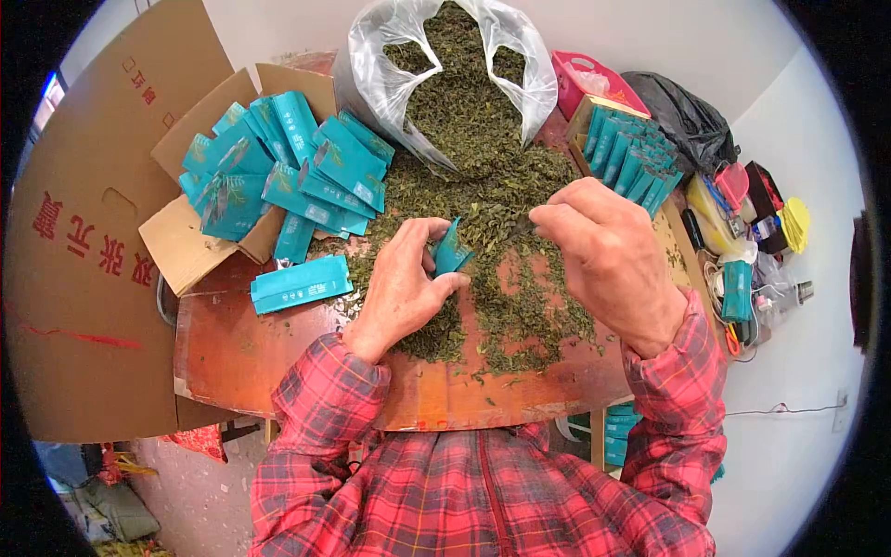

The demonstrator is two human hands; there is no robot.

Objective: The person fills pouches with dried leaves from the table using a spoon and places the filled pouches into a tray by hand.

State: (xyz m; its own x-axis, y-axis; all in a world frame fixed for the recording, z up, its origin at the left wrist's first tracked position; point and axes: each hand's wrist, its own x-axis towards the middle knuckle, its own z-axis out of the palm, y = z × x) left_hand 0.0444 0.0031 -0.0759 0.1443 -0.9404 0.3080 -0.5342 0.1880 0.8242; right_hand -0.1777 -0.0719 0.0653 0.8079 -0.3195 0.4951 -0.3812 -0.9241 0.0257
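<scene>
My left hand is closed around a small teal packet, held upright above the table. To its right, my right hand has its fingers curled in a pinch over the loose leaves. Whatever lies between those fingertips is too hidden to make out. Dried green tea leaves lie spread under both hands and run back to a heap spilling from a clear plastic bag. A flat teal packet rests on the table left of my left hand.
A cardboard box piled with teal packets stands at the left, beside a large cardboard sheet. Upright packets fill a box at the right. Behind it are a pink basket and black bag. The wooden table has a curved front edge.
</scene>
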